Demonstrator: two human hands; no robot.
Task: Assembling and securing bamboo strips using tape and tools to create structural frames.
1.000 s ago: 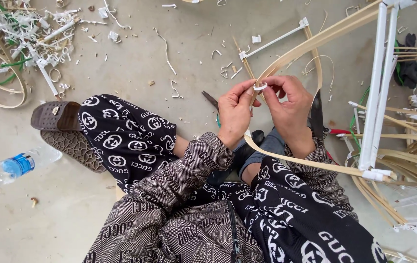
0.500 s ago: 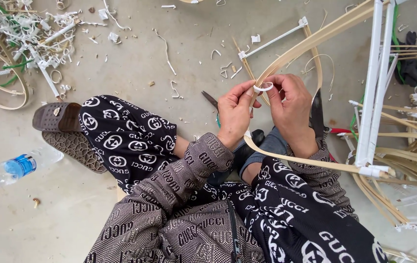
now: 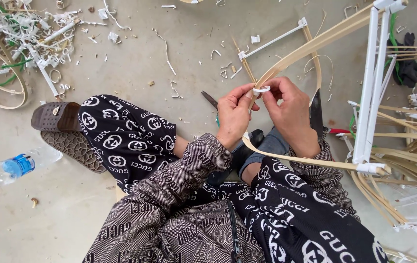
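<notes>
My left hand [image 3: 233, 113] and my right hand [image 3: 288, 108] meet in front of me, above my knees. Between their fingertips they pinch a small white strip [image 3: 262, 89] wrapped around a bundle of pale bamboo slats [image 3: 315, 41]. The slats run from my fingers up to the right and join a white-taped frame [image 3: 371, 87]. Another slat [image 3: 305, 159] curves under my wrists toward the frame's lower corner. Both hands are closed on the strip and slats.
Scissors [image 3: 210, 100] lie on the concrete floor just behind my left hand. A brown sandal [image 3: 55, 116] and a plastic water bottle [image 3: 11, 169] lie at the left. A heap of white and green scraps [image 3: 21, 34] is top left. More bamboo frames [image 3: 413, 160] crowd the right.
Both hands stay at the same spot on the slats; the fingers shift slightly as the white strip is worked around the bundle.
</notes>
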